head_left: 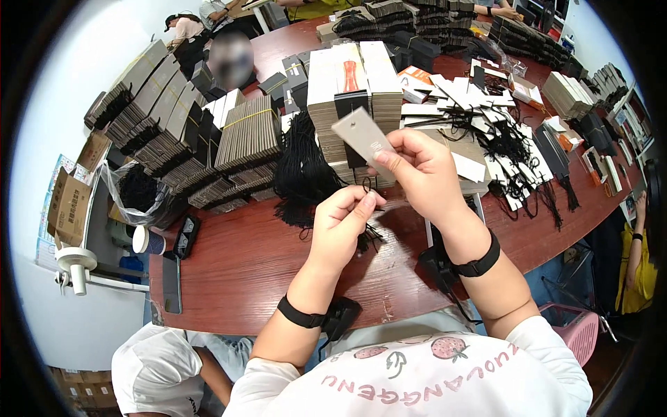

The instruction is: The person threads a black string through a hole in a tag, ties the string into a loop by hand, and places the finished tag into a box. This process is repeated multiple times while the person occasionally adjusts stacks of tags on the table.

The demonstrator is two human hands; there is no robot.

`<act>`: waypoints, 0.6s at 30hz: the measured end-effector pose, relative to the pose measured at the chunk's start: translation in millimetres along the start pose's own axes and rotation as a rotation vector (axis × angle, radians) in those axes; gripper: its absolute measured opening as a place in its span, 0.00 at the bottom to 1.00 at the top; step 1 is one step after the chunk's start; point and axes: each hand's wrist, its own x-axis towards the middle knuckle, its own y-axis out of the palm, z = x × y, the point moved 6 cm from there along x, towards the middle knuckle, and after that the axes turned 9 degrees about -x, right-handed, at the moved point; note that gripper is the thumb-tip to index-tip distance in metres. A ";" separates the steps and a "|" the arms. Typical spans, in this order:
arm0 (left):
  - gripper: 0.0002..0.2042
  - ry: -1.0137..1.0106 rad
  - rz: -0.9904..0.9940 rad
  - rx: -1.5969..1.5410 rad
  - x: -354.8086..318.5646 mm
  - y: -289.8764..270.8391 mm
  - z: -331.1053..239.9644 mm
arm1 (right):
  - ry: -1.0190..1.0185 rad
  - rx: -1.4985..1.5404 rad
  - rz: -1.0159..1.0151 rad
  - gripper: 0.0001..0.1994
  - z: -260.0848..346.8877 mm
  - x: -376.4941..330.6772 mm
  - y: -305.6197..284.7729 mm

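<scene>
My right hand [425, 172] pinches a beige-grey hang tag [361, 133] by its lower end, thumb on the face. A small hole shows near the tag's upper end. Just left and lower, my left hand [344, 217] closes thumb and fingertips on a thin black cord [370, 184], whose loop sticks up above the fingers. The cord and the tag look apart, with the loop below the tag. A large bundle of black cords [304, 167] hangs beside my left hand, against the stacks. Some loose cord ends [369, 238] show under my left hand.
Tall stacks of tags [249, 132] stand along the left, white-topped stacks [381, 66] straight ahead. Strung tags [511, 149] lie heaped at right. A paper cup [148, 240], a black case [185, 236] and a dark phone-like slab [171, 285] sit near the table's left edge. Other people sit around.
</scene>
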 end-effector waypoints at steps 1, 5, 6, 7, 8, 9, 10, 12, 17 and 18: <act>0.09 0.006 -0.008 -0.006 0.2 -2.2 -2.6 | 0.000 0.116 -0.043 0.05 4.7 -0.5 -1.3; 0.09 0.021 -0.038 0.014 1.7 0.3 -13.5 | 0.031 0.182 -0.029 0.07 1.2 4.2 1.3; 0.09 0.029 -0.057 0.006 2.2 2.2 -17.8 | 0.041 0.205 -0.011 0.06 0.2 4.9 3.0; 0.09 0.032 -0.057 0.009 3.4 5.6 -23.8 | 0.037 0.207 -0.011 0.06 -1.1 5.3 3.3; 0.09 0.061 -0.047 0.022 5.4 9.7 -33.2 | -0.009 0.173 -0.032 0.07 -0.5 5.6 2.0; 0.09 0.086 -0.040 0.036 7.4 13.4 -42.3 | -0.052 0.142 -0.053 0.07 0.8 5.5 0.7; 0.09 0.063 -0.015 0.029 11.0 16.5 -49.2 | -0.053 0.145 -0.052 0.07 1.6 5.5 0.3; 0.09 0.113 0.009 0.009 21.3 25.0 -60.1 | -0.024 0.175 -0.038 0.07 2.1 5.8 0.5; 0.10 0.016 -0.094 -0.060 34.8 16.1 -56.7 | 0.012 0.234 -0.051 0.06 -2.3 3.8 1.8; 0.09 -0.004 -0.096 -0.080 34.8 12.8 -53.6 | 0.016 0.251 -0.050 0.06 -3.2 3.1 2.2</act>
